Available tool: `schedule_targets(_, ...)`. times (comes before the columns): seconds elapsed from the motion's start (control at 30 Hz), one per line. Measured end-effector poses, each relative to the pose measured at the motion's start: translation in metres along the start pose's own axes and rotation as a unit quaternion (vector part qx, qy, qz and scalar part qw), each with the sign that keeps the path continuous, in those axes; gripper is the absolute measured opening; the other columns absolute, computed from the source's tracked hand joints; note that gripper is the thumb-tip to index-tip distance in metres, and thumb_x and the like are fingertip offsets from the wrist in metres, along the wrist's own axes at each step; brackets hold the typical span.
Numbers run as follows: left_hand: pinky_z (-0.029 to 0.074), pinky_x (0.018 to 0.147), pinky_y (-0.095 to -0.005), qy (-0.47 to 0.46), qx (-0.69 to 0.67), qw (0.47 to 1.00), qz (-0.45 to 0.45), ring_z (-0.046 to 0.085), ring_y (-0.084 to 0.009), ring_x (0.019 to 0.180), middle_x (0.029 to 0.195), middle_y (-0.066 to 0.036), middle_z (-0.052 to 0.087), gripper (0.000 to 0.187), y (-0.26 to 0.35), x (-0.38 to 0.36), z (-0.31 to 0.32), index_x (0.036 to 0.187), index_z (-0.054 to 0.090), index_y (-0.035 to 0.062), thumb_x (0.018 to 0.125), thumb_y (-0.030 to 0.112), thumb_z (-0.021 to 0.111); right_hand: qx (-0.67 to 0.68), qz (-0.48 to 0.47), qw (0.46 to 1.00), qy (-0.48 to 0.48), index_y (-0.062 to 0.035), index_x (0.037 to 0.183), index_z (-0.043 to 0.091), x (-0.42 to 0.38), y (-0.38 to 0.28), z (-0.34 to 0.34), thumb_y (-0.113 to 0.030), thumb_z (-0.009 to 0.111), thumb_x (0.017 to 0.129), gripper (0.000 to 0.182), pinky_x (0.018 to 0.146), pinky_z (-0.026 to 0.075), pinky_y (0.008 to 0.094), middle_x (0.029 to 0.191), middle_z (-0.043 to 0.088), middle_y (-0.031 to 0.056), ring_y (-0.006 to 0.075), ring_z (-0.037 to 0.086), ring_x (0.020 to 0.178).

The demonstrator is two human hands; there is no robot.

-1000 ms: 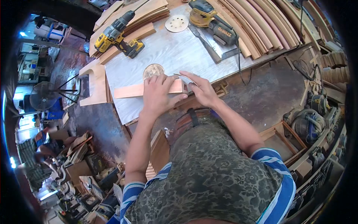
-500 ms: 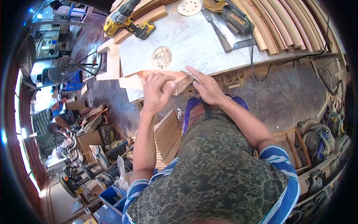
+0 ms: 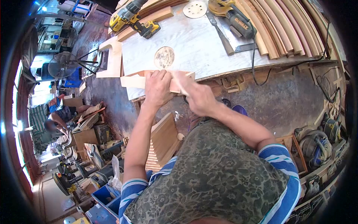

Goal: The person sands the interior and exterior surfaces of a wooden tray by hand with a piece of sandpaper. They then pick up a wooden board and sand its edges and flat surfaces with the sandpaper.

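A pale wooden piece (image 3: 133,81) with angled sides lies at the near edge of the white-topped workbench (image 3: 194,41). My left hand (image 3: 158,86) is closed around its middle, knuckles up. Blurred by motion, my right hand (image 3: 200,98) is at the piece's right end, fingers pressed together on a thin, flat item (image 3: 180,83) that I cannot make out clearly. Beyond my left hand, a round patterned disc (image 3: 164,57) shows on the bench top.
A yellow drill (image 3: 133,20), a perforated sanding disc (image 3: 195,9), a chisel (image 3: 222,38) and a corded sander (image 3: 235,19) rest on the bench. Curved wooden strips (image 3: 278,28) fill its right side. Another person (image 3: 59,117) is at the far left, near a fan (image 3: 62,67).
My right hand has swung left and nearer my body, its fingers now blurred over the piece's right end. My left hand has turned into a tighter grip. The view has shifted slightly.
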State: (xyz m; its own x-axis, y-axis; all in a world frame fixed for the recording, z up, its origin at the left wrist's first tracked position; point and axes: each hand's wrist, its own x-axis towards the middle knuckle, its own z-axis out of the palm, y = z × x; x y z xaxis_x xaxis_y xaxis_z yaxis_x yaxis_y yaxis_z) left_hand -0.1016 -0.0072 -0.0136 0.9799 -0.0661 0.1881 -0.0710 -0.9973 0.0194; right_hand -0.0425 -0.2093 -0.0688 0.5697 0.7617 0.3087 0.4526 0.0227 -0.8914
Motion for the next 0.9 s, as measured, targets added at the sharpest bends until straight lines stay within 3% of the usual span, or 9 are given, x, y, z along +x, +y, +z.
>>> schedule_targets(0.07, 0.042, 0.079, -0.0454, 0.025, 0.007, 1.000, 0.009, 0.061, -0.0334, 0.082, 0.083, -0.010, 0.063, 0.040, -0.002, 0.004, 0.001, 0.086, 0.062, 0.0089, 0.063, 0.027, 0.089, -0.044, 0.127, 0.991, 0.004, -0.0048, 0.162, 0.040, 0.008, 0.040, 0.009, 0.010, 0.053, 0.082, 0.083, 0.117, 0.049, 0.0461, 0.157, 0.051, 0.0267, 0.0424, 0.056, 0.139)
schedule_targets(0.2, 0.042, 0.078, -0.0447, -0.007, 0.002, 1.000, 0.011, 0.062, -0.0316, 0.083, 0.085, -0.009, 0.063, 0.037, -0.001, 0.007, -0.006, 0.087, 0.061, 0.0091, 0.064, 0.023, 0.088, -0.044, 0.028, 0.999, 0.012, -0.0001, 0.159, 0.043, 0.005, 0.007, -0.002, -0.001, 0.053, 0.088, 0.072, 0.108, 0.053, 0.0512, 0.156, 0.052, 0.0267, 0.0430, 0.062, 0.131)
schedule_targets(0.23, 0.042, 0.078, -0.0443, -0.027, -0.006, 1.000, 0.005, 0.063, -0.0298, 0.087, 0.088, -0.009, 0.063, 0.034, 0.001, 0.005, -0.007, 0.089, 0.062, 0.0092, 0.066, 0.019, 0.085, -0.023, 0.016, 1.000, 0.013, 0.0021, 0.159, 0.042, 0.005, -0.004, -0.006, 0.000, 0.054, 0.087, 0.073, 0.113, 0.050, 0.0491, 0.156, 0.051, 0.0289, 0.0422, 0.058, 0.137)
schedule_targets(0.37, 0.041, 0.078, -0.0444, -0.005, -0.005, 1.000, 0.012, 0.063, -0.0299, 0.086, 0.088, -0.009, 0.063, 0.035, 0.001, 0.003, -0.005, 0.088, 0.062, 0.0093, 0.067, 0.020, 0.086, -0.039, 0.035, 0.998, 0.031, 0.0008, 0.160, 0.041, 0.009, 0.068, 0.016, -0.001, 0.055, 0.088, 0.074, 0.115, 0.049, 0.0494, 0.156, 0.051, 0.0293, 0.0436, 0.056, 0.138)
schedule_targets(0.5, 0.042, 0.078, -0.0449, 0.030, -0.017, 0.999, 0.018, 0.062, -0.0309, 0.083, 0.084, -0.009, 0.062, 0.036, 0.003, 0.001, 0.001, 0.086, 0.061, 0.0096, 0.066, 0.022, 0.087, -0.015, 0.038, 0.999, -0.023, -0.0017, 0.163, 0.037, 0.011, -0.012, -0.004, 0.004, 0.049, 0.087, 0.077, 0.118, 0.047, 0.0489, 0.160, 0.048, 0.0279, 0.0438, 0.057, 0.138)
schedule_targets(0.6, 0.042, 0.078, -0.0454, 0.052, -0.001, 0.999, 0.015, 0.061, -0.0321, 0.080, 0.081, -0.010, 0.061, 0.037, 0.004, -0.003, 0.003, 0.084, 0.059, 0.0098, 0.065, 0.024, 0.088, -0.077, 0.121, 0.989, -0.015, 0.0000, 0.162, 0.037, 0.012, 0.039, 0.007, 0.004, 0.050, 0.087, 0.077, 0.117, 0.047, 0.0497, 0.157, 0.050, 0.0301, 0.0451, 0.058, 0.137)
schedule_targets(0.63, 0.042, 0.079, -0.0453, 0.048, 0.008, 0.999, 0.024, 0.061, -0.0319, 0.080, 0.082, -0.010, 0.061, 0.036, 0.003, -0.004, 0.003, 0.084, 0.059, 0.0101, 0.066, 0.025, 0.088, -0.104, 0.098, 0.990, 0.003, 0.0040, 0.160, 0.039, 0.009, 0.073, 0.016, -0.002, 0.052, 0.088, 0.073, 0.108, 0.052, 0.0528, 0.154, 0.052, 0.0307, 0.0459, 0.064, 0.126)
schedule_targets(0.77, 0.042, 0.078, -0.0452, 0.031, -0.012, 0.999, 0.007, 0.061, -0.0316, 0.081, 0.082, -0.010, 0.061, 0.035, 0.007, -0.007, 0.003, 0.084, 0.060, 0.0102, 0.066, 0.024, 0.087, -0.035, 0.063, 0.997, -0.036, 0.0007, 0.162, 0.037, 0.008, 0.000, 0.000, 0.004, 0.052, 0.086, 0.077, 0.116, 0.048, 0.0501, 0.155, 0.050, 0.0317, 0.0477, 0.059, 0.133)
schedule_targets(0.9, 0.042, 0.077, -0.0455, 0.046, 0.012, 0.999, 0.015, 0.062, -0.0317, 0.081, 0.081, -0.010, 0.061, 0.038, 0.004, -0.006, 0.002, 0.085, 0.061, 0.0096, 0.067, 0.027, 0.090, -0.074, 0.125, 0.989, 0.006, -0.0026, 0.163, 0.038, 0.005, 0.056, 0.019, 0.005, 0.052, 0.086, 0.078, 0.115, 0.049, 0.0503, 0.156, 0.051, 0.0282, 0.0466, 0.059, 0.134)
